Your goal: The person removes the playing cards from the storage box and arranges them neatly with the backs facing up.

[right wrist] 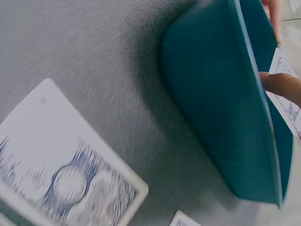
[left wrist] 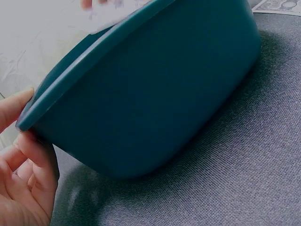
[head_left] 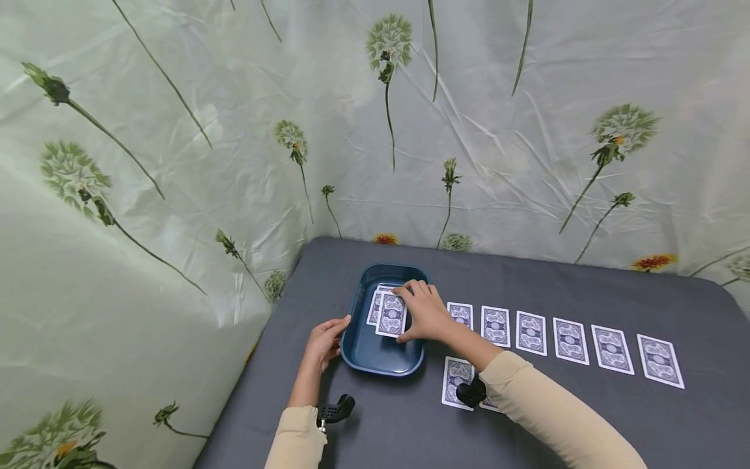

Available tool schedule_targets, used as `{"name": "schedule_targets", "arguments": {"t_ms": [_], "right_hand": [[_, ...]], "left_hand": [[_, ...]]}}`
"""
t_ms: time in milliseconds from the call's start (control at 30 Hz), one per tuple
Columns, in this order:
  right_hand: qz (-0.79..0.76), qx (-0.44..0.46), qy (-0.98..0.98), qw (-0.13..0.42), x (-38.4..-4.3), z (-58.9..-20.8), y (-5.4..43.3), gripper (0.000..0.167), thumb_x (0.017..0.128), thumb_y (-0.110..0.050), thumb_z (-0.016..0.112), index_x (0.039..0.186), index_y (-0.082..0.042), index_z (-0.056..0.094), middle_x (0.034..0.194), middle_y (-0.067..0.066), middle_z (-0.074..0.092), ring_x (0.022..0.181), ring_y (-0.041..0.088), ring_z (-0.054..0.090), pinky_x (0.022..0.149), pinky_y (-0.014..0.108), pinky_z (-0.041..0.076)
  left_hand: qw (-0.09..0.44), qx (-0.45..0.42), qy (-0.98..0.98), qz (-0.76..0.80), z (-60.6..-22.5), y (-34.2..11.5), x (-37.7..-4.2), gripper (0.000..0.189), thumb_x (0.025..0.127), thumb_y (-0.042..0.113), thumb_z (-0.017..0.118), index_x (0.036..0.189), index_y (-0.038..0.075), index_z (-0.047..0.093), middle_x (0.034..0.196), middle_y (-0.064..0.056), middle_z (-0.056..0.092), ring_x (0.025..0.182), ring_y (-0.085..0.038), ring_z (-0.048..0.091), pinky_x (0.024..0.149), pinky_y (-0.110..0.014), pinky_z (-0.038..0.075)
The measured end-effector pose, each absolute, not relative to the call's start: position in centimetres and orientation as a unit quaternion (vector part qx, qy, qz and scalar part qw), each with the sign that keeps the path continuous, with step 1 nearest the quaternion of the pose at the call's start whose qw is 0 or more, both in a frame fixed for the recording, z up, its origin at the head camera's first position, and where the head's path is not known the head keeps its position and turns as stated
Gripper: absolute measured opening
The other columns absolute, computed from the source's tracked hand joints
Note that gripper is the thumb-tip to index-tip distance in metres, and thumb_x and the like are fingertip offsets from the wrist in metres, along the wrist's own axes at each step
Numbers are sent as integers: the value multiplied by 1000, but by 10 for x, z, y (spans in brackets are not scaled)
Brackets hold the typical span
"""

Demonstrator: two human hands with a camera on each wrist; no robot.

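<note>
A blue plastic tray [head_left: 383, 363] stands on the grey cloth, with patterned playing cards [head_left: 373, 311] lying inside it. My left hand [head_left: 325, 340] pinches the tray's left rim between thumb and fingers, as the left wrist view shows up close. Over the tray, my right hand [head_left: 423, 311] holds a playing card [head_left: 391, 315] by its top and bottom edges, back side up. In the right wrist view a finger [right wrist: 282, 87] lies against that card [right wrist: 287, 103] just inside the tray's wall [right wrist: 207, 94].
A row of face-down cards [head_left: 531, 333] extends to the right of the tray. Nearer, another card [head_left: 457, 382] lies beside the right wrist's black camera [head_left: 471, 393], with one more partly hidden under the sleeve. A flower-print sheet [head_left: 351, 130] hangs behind the table.
</note>
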State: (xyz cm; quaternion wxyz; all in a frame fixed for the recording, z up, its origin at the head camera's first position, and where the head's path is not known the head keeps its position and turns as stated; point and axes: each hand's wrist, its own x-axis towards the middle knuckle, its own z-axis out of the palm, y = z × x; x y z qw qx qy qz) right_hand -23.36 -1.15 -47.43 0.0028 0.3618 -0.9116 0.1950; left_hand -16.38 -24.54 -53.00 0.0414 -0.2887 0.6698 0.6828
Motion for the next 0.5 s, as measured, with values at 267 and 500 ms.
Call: {"name": "schedule_targets", "arguments": {"t_ms": [267, 500], "right_hand": [[232, 345, -908, 57, -219, -452, 43, 94, 52, -46, 86, 130, -12, 46, 121, 12, 45, 112, 30, 41, 94, 51, 30], [209, 337, -915, 79, -213, -436, 102, 96, 51, -47, 86, 131, -12, 46, 120, 13, 45, 110, 30, 41, 93, 50, 30]], "left_hand": [[48, -288, 673, 679, -529, -242, -164, 38, 78, 37, 73, 94, 4, 63, 71, 0, 54, 54, -10, 46, 47, -22, 39], [50, -283, 683, 671, -526, -242, -162, 39, 80, 38, 71, 94, 3, 63, 68, 1, 52, 55, -10, 46, 49, -23, 39]]}}
